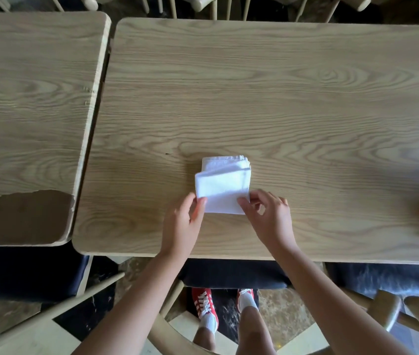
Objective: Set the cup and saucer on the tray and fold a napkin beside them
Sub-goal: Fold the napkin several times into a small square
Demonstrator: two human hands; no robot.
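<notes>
White folded cloth napkin [222,187] lies on the pale wood-grain worktop [280,98], near its front edge. The left hand [181,221] and right hand [269,216] each pinch a near corner, likely to keep the layers square for folding. No cup, saucer or tray shows.

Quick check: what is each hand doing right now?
Left hand: pinching the napkin's near left corner.
Right hand: pinching its near right corner.

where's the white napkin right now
In the head view the folded white napkin lies on the larger wooden table, near its front edge, with the left hand and right hand pinching its near corners.
</notes>
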